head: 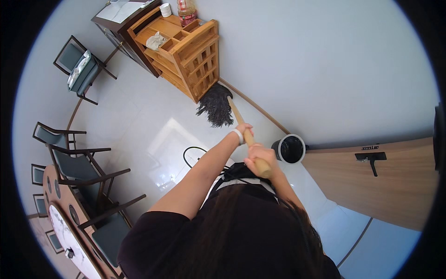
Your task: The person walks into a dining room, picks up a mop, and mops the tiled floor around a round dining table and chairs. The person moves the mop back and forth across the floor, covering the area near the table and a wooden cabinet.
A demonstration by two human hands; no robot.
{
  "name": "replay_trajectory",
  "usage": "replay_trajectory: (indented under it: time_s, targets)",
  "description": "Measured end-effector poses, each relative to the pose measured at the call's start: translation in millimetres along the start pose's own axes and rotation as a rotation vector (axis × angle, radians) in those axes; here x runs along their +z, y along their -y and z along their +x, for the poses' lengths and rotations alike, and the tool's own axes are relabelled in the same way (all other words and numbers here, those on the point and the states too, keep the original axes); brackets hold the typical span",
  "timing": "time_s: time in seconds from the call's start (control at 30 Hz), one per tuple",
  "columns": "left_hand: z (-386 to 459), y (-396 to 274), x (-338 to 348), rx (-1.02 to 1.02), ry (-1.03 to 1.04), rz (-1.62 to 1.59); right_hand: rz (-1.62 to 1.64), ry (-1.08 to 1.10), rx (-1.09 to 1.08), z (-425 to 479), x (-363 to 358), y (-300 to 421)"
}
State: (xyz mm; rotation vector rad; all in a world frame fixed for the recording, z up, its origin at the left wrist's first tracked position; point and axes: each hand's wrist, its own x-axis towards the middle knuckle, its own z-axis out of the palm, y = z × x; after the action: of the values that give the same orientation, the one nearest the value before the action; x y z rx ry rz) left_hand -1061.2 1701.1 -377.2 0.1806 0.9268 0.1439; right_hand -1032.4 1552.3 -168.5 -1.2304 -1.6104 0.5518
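Both my hands grip the pale wooden handle (236, 110) of a string mop. My left hand (245, 129), with a white band at its wrist, is wrapped around the shaft farther down. Close to the handle's rounded top end, my right hand (261, 157) is closed around it. The dark grey mop head (216, 104) lies spread on the glossy floor (139, 104), against the foot of a wooden shelf cart (197, 66) and near the wall. The handle slants from the mop head back towards my body.
A lined waste bin (292, 149) stands right of my hands, by the wall and a wooden door (376, 174). Armchairs (78, 165) surround a round table (66, 223) at left. Another chair (80, 68) holds a bin of white items. A dark cabinet (122, 31) adjoins the cart.
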Motion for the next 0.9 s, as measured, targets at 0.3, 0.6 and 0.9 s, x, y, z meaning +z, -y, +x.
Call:
replay_trajectory:
  time_s: [0.3, 0.6, 0.9]
  targets:
    - [-6.6, 86.9, 103.6, -0.096, -0.074, -0.158, 0.196, -0.293, 0.145, -47.8, -90.9, 32.9]
    - [22.0, 89.4, 119.5, -0.122, -0.038, -0.097, 0.237, -0.391, -0.022, -71.9, -107.2, -10.8]
    - [8.7, 111.3, 89.3, -0.064, -0.108, -0.049, 0.084, -0.132, 0.009, -104.7, -102.4, 10.2]
